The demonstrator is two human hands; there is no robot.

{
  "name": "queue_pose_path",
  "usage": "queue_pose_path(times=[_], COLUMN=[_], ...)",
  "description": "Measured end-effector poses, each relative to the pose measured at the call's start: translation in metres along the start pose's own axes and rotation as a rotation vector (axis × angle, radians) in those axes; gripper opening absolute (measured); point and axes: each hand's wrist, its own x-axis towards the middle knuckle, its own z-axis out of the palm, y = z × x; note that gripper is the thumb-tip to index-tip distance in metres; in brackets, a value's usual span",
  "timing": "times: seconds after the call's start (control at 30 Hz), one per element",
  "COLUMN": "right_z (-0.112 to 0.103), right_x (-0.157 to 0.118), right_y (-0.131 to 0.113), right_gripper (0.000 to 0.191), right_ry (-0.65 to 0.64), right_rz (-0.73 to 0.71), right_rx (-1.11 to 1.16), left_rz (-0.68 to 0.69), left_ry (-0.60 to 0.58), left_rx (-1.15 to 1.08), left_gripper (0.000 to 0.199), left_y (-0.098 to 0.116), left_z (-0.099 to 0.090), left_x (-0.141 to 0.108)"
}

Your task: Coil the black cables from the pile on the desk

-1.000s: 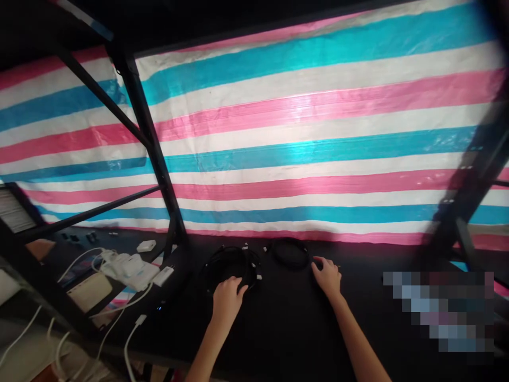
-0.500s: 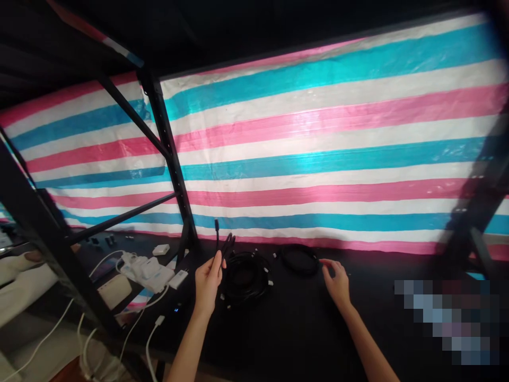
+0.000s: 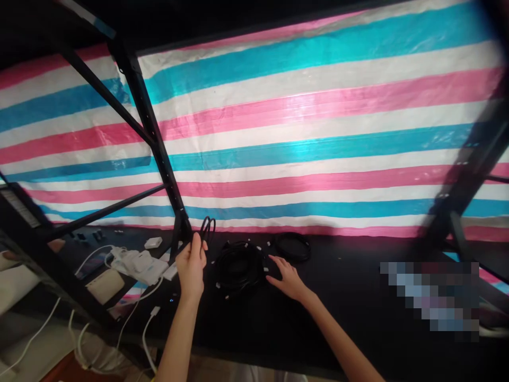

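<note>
My left hand (image 3: 191, 265) is closed around a folded black cable (image 3: 208, 228), whose loops stick up above the fingers. Right of it, a pile of coiled black cables (image 3: 238, 265) with light-coloured plug ends lies on the black tabletop (image 3: 254, 323). My right hand (image 3: 289, 278) hovers at the right edge of that pile, fingers spread and holding nothing. Behind the right hand lies a separate single coil of black cable (image 3: 293, 248).
White chargers and a power strip (image 3: 137, 262) with white cords sit at the left, beyond a black metal post (image 3: 149, 122). A striped plastic sheet (image 3: 298, 132) hangs behind. Another person's sleeve (image 3: 18, 284) shows at the far left. A blurred patch (image 3: 433, 297) covers the right.
My right hand has moved left from beside the single coil to the cable pile, its fingers spreading. My left hand still holds its cable, now slightly further left and higher. The view has shifted.
</note>
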Motion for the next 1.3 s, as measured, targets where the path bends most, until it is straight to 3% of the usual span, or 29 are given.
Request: queue_pose_path(times=[0.1, 0.2, 0.3, 0.43, 0.53, 0.6, 0.67, 0.77, 0.83, 1.0, 1.07, 1.1, 1.13, 1.2, 1.27, 1.3], right_z=[0.027, 0.035, 0.035, 0.036, 0.037, 0.037, 0.036, 0.035, 0.033, 0.027, 0.026, 0.026, 0.026, 0.026, 0.026, 0.026], right_x=[-0.001, 0.003, 0.006, 0.007, 0.007, 0.006, 0.006, 0.006, 0.007, 0.007, 0.007, 0.007, 0.007, 0.007, 0.007, 0.007], right_y=[0.012, 0.02, 0.025, 0.029, 0.03, 0.03, 0.029, 0.029, 0.03, 0.029, 0.029, 0.028, 0.028, 0.027, 0.026, 0.026], right_gripper=[0.057, 0.055, 0.053, 0.053, 0.053, 0.052, 0.05, 0.047, 0.044, 0.04, 0.041, 0.042, 0.043, 0.044, 0.044, 0.044], right_ry=[0.005, 0.037, 0.059, 0.071, 0.081, 0.087, 0.093, 0.102, 0.109, 0.117, 0.11, 0.108, 0.107, 0.107, 0.094, 0.085], right_rz=[-0.001, -0.006, -0.005, 0.005, 0.019, 0.027, 0.034, 0.044, 0.053, 0.063, 0.056, 0.056, 0.058, 0.064, 0.064, 0.064], right_rx=[-0.017, -0.006, 0.004, 0.011, 0.032, 0.053, 0.079, 0.115, 0.139, 0.2, 0.218, 0.224, 0.227, 0.232, 0.242, 0.247], left_rz=[0.123, 0.174, 0.165, 0.164, 0.17, 0.214, 0.254, 0.316, 0.28, -0.035, -0.06, -0.037, 0.019, 0.064, -0.027, -0.099], left_ry=[-0.116, -0.476, -0.617, -0.523, -0.263, -0.056, 0.011, 0.017, -0.102, -0.859, -0.969, -0.942, -0.84, -0.514, -0.225, -0.151], left_rx=[0.352, 0.71, 0.772, 0.759, 0.715, 0.542, 0.378, 0.293, 0.308, 0.52, 0.593, 0.616, 0.668, 0.872, 1.129, 1.234], left_gripper=[0.043, 0.041, 0.035, 0.037, 0.042, 0.042, 0.044, 0.046, 0.046, 0.044, 0.04, 0.037, 0.035, 0.037, 0.046, 0.049], left_y=[-0.026, -0.053, -0.074, -0.078, -0.059, -0.039, -0.019, 0.004, 0.014, 0.006, -0.01, -0.02, -0.03, -0.051, -0.069, -0.077], left_z=[0.003, 0.015, 0.033, 0.044, 0.038, 0.031, 0.023, 0.015, 0.011, 0.008, 0.003, 0.0, -0.005, -0.017, -0.03, -0.036], left_x=[-0.009, -0.029, -0.044, -0.039, -0.018, -0.004, 0.006, 0.013, 0.012, -0.013, -0.026, -0.032, -0.036, -0.041, -0.042, -0.041])
